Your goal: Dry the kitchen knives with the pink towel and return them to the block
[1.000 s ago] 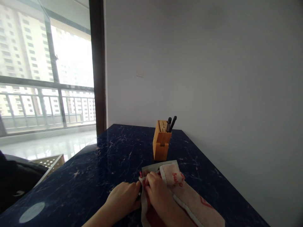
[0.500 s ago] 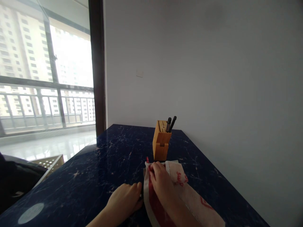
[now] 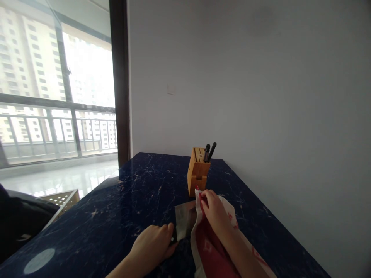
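Note:
A broad steel cleaver blade [image 3: 185,224] lies flat on the dark blue marble table [image 3: 121,208]. My left hand [image 3: 152,247] is closed around its black handle at the near side. My right hand [image 3: 216,212] presses a red and white cloth [image 3: 214,247] onto the right part of the blade, fingers bunched on the fabric. The cloth trails back toward me under my right forearm.
A wooden knife block [image 3: 198,172] with two black handles sticking out stands just beyond the blade, close to the grey wall at right. A dark bag [image 3: 20,220] and a perforated bin [image 3: 62,197] sit off the table's left edge by the window.
My right hand has slid the cloth away from me and to the right along the blade, uncovering the steel. My left hand has stayed on the handle.

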{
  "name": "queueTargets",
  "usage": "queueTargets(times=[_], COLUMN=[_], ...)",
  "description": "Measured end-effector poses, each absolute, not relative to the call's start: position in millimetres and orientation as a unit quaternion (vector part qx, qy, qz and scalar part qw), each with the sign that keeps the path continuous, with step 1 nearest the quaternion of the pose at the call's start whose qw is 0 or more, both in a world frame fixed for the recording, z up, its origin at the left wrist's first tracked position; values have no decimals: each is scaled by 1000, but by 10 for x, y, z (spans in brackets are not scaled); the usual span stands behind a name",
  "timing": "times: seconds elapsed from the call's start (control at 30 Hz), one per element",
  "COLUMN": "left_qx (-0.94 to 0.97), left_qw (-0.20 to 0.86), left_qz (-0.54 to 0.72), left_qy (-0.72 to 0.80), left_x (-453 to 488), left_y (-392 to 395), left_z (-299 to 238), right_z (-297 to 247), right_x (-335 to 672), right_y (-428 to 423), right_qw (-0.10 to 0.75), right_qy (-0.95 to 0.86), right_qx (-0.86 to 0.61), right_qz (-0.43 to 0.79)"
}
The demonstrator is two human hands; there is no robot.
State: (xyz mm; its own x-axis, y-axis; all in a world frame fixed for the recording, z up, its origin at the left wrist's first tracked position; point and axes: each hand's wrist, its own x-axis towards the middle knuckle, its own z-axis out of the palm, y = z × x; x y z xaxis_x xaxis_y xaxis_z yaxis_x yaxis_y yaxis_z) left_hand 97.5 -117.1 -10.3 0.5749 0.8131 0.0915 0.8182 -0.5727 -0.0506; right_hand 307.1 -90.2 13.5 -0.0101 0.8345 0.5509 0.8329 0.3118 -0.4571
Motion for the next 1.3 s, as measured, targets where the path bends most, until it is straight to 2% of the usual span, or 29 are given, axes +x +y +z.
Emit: queueTargets(times=[0.37, 0.6, 0.77, 1.1, 1.3], left_qx=[-881, -878, -876, -868, -873], left_qw=[35, 33, 28, 7, 16], left_qz=[-31, -32, -34, -21, -14], left_qy=[-471, -476, -481, -495, -488], left_x=[974, 963, 958, 972, 968], left_y=[-1173, -1139, -1144, -1160, -1161], left_z=[-102, -120, -117, -68, -74], right_z=[42, 55, 67, 52, 174], right_x=[3550, 3512, 3381, 2947, 2574], right_y=[-744, -858, -946, -1080, -1260], right_qw=[347, 249, 209, 251, 238], right_qy=[-654, -662, -685, -743, -763], right_qx=[-670, -707, -698, -619, -597], right_qz=[-46, 3, 15, 46, 72])
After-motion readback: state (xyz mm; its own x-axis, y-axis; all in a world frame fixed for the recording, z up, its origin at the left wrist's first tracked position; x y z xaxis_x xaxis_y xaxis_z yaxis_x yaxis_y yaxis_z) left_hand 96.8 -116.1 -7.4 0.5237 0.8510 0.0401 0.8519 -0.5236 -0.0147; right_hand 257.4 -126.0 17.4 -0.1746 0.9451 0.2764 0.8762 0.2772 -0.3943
